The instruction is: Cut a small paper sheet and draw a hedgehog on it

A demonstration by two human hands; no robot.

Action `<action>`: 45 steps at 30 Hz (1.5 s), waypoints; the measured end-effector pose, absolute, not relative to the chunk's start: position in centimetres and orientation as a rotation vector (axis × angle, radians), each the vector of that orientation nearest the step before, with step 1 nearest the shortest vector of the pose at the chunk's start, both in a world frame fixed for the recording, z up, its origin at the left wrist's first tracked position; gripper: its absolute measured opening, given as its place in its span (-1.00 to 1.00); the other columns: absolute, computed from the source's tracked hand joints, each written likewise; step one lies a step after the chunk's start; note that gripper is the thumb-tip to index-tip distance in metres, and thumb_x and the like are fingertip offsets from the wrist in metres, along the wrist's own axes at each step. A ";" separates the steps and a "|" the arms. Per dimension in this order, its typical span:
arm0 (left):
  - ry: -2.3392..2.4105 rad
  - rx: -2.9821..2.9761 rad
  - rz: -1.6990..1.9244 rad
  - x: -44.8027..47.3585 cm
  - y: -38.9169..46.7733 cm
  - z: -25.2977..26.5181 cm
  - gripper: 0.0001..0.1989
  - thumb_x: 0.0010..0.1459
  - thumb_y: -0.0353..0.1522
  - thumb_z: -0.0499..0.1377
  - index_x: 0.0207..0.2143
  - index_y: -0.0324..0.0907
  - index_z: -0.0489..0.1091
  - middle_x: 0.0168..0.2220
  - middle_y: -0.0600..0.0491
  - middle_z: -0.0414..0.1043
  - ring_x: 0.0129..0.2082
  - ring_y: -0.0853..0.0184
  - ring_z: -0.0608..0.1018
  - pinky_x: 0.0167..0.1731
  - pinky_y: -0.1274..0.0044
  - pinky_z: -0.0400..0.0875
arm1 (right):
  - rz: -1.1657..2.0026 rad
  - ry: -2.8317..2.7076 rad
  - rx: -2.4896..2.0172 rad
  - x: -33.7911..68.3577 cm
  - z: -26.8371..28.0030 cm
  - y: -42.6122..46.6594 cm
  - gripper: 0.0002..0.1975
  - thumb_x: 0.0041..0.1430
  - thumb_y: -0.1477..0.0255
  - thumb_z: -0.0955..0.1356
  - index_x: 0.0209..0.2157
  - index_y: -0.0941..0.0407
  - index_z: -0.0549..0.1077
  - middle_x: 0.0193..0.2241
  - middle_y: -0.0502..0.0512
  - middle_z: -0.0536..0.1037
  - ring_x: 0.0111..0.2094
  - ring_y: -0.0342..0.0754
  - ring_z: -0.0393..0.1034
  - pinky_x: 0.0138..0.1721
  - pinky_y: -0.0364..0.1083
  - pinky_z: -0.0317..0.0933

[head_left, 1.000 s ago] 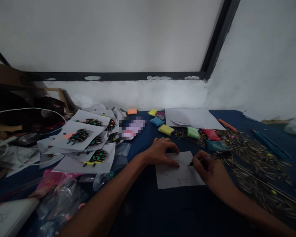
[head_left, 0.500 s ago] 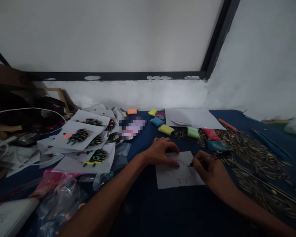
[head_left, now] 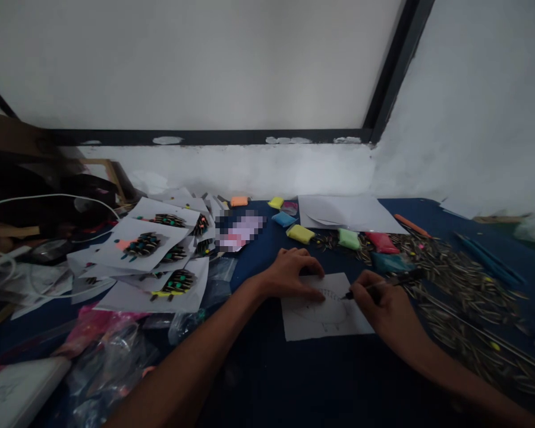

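Note:
A small white sheet of paper (head_left: pixel 303 328) lies on the blue tabletop (head_left: pixel 267 371) in front of me. On it is a pencil-thin outline of a rounded body with a row of short strokes along its top and small feet below. My left hand (head_left: pixel 290 274) rests on the sheet's upper left part, thumb and fingers apart, pressing it flat. A dark pen (head_left: pixel 403 277) sits in my right hand (head_left: pixel 378 304), its tip at the right end of the row of strokes. My right fingers are closed around the pen.
Finished-looking cards with seed-covered hedgehogs (head_left: pixel 142 245) are piled at left, beside clear plastic bags (head_left: pixel 120 356) and a white box (head_left: pixel 22 389). Striped seeds (head_left: pixel 463 285) spread over the right side. Coloured clay packets (head_left: pixel 300 233) and white sheets (head_left: pixel 352 213) lie at the back.
My right hand and the pen have shifted very slightly right along the row of strokes. The left hand and the paper have stayed in place.

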State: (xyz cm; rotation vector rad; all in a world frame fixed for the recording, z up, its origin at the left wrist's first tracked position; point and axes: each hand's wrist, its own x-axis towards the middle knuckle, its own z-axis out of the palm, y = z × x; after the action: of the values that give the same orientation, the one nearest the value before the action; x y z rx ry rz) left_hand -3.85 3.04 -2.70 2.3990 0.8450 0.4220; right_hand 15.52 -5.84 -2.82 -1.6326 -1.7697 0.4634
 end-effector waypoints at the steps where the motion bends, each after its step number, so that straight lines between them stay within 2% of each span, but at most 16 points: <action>1: 0.849 2.400 0.420 -3.8 3.0 -2.7 -0.64 -0.05 -0.14 0.31 -0.20 -0.08 0.46 -0.21 0.07 0.36 -0.12 0.24 0.39 -0.08 0.38 0.09 | 0.460 -1.764 -1.635 15.5 -2.7 -5.8 -0.65 0.15 0.27 0.19 -0.66 0.08 0.23 -0.63 0.00 0.37 -0.64 -0.15 0.25 -0.64 -0.17 0.04; 4: 0.847 2.406 0.420 -3.8 3.0 -2.6 -0.77 0.09 -0.24 0.22 -0.20 -0.10 0.45 -0.19 0.06 0.37 -0.10 0.25 0.39 -0.07 0.38 0.09 | 0.457 -1.762 -1.643 15.4 -2.5 -5.9 -0.65 0.14 0.27 0.20 -0.67 0.08 0.24 -0.62 0.01 0.38 -0.66 -0.16 0.23 -0.66 -0.17 0.02; 8: 0.849 2.410 0.430 -3.9 2.9 -2.6 -0.82 0.12 -0.34 0.18 -0.19 -0.10 0.45 -0.18 0.06 0.38 -0.09 0.27 0.39 -0.05 0.38 0.08 | 0.462 -1.749 -1.609 15.1 -2.3 -6.0 -0.66 0.15 0.27 0.21 -0.65 0.08 0.25 -0.61 -0.01 0.35 -0.62 -0.15 0.25 -0.62 -0.17 0.07; 13: 0.857 2.411 0.423 -3.9 3.1 -2.7 -0.81 0.09 -0.34 0.19 -0.20 -0.10 0.46 -0.20 0.06 0.38 -0.10 0.26 0.40 -0.05 0.38 0.11 | 0.628 -1.749 -1.598 14.0 -2.2 -6.3 -0.72 0.18 0.25 0.20 -0.54 0.07 0.28 -0.70 -0.09 0.25 -0.68 -0.16 0.19 -0.68 -0.18 0.03; 19: 0.853 2.421 0.426 -3.9 3.1 -2.7 -0.81 0.10 -0.33 0.18 -0.19 -0.10 0.46 -0.20 0.06 0.38 -0.11 0.27 0.40 -0.06 0.38 0.11 | 0.701 -1.857 -1.513 12.6 -2.3 -6.4 -0.74 0.19 0.28 0.18 -0.54 0.06 0.26 -0.70 -0.07 0.32 -0.67 -0.15 0.26 -0.65 -0.18 0.11; 33: 0.856 2.413 0.423 -3.9 3.0 -2.5 -0.82 0.11 -0.34 0.19 -0.20 -0.11 0.46 -0.22 0.06 0.38 -0.12 0.26 0.41 -0.06 0.38 0.12 | 0.539 -1.909 -1.547 12.2 -3.2 -6.2 -0.70 0.21 0.32 0.15 -0.53 0.09 0.33 -0.60 0.00 0.42 -0.61 -0.13 0.30 -0.60 -0.16 0.08; 40: 0.850 2.412 0.422 -3.9 3.0 -2.5 -0.81 0.10 -0.33 0.20 -0.19 -0.10 0.46 -0.20 0.05 0.38 -0.11 0.27 0.40 -0.07 0.38 0.13 | 0.537 -1.920 -1.536 12.2 -3.2 -6.2 -0.73 0.20 0.32 0.16 -0.52 0.09 0.31 -0.64 -0.05 0.36 -0.66 -0.16 0.24 -0.64 -0.16 0.02; 45: 0.854 2.413 0.419 -3.9 2.9 -2.4 -0.82 0.11 -0.35 0.19 -0.20 -0.11 0.46 -0.20 0.05 0.39 -0.12 0.27 0.40 -0.07 0.38 0.13 | 0.542 -1.923 -1.536 12.3 -3.2 -6.2 -0.74 0.20 0.31 0.16 -0.51 0.09 0.31 -0.65 -0.04 0.37 -0.64 -0.13 0.28 -0.61 -0.15 0.07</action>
State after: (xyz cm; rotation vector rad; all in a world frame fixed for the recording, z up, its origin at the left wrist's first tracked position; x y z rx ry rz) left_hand -3.91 2.92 -2.36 2.4131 0.8542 0.4189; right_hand 12.26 -6.21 -3.23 -1.5364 -1.9233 0.5421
